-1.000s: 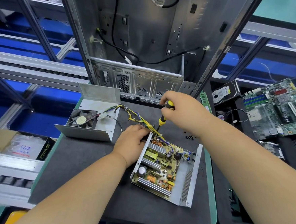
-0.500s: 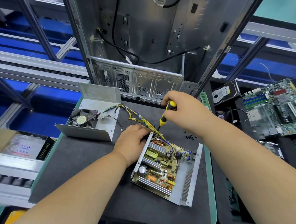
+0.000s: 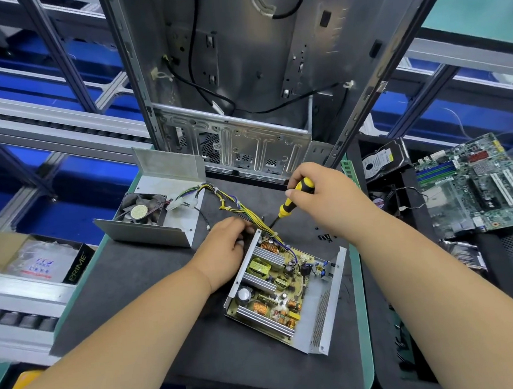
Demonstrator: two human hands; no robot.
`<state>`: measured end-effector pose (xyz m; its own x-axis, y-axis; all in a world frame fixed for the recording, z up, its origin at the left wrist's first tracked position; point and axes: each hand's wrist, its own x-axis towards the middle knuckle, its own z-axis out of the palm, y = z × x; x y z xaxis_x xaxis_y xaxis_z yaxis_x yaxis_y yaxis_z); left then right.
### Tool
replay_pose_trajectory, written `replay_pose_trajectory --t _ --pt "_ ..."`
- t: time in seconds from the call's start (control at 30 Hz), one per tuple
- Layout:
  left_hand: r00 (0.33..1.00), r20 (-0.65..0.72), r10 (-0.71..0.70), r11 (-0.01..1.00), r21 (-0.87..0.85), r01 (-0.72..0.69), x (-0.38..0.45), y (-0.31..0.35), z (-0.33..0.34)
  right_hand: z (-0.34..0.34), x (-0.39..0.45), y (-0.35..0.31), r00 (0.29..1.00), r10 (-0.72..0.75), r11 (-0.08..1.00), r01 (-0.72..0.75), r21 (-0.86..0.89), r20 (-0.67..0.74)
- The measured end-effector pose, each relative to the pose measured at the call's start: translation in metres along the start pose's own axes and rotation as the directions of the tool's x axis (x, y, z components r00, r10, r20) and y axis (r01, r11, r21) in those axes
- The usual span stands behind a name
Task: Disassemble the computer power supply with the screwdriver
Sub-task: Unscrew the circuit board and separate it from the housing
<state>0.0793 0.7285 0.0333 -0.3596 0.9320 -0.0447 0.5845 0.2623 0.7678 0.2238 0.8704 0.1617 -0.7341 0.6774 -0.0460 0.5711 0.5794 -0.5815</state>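
One screw at the far corner looks like the job right now: the opened power supply (image 3: 286,292) sits mid-worktop, board up, and the right hand (image 3: 325,195) has its grip wrapped around the yellow-and-black screwdriver (image 3: 292,201), tip angled down by the yellow wire bundle (image 3: 244,210). The left hand (image 3: 222,251) has its grip curled over the far-left edge of the housing, pinning it. I'd say keep the driver straighter over the screw head and push down while turning so it doesn't cam out, and keep those wires nudged aside. Can't actually see the screw itself. The removed cover with fan (image 3: 147,208) lies far left; loose screws (image 3: 326,236) sit just right of the unit, with a motherboard (image 3: 473,185) well off right.
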Motion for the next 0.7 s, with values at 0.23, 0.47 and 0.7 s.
replay_pose_trajectory --t 0.23,0.47,0.7 --pt "0.952 -0.149 -0.268 0.947 -0.220 0.232 -0.015 0.013 -0.007 -0.007 -0.002 0.004 0.999 0.016 1.000 -0.015 0.018 -0.048" --pt "0.912 -0.296 -0.285 0.944 -0.249 0.215 -0.020 0.054 -0.034 -0.033 -0.011 0.010 0.988 0.038 0.996 -0.025 0.089 -0.153" --pt "0.996 -0.082 0.025 0.995 -0.092 -0.032 0.022 0.104 -0.053 -0.058 -0.031 0.023 0.937 0.132 0.924 0.002 0.382 -0.323"
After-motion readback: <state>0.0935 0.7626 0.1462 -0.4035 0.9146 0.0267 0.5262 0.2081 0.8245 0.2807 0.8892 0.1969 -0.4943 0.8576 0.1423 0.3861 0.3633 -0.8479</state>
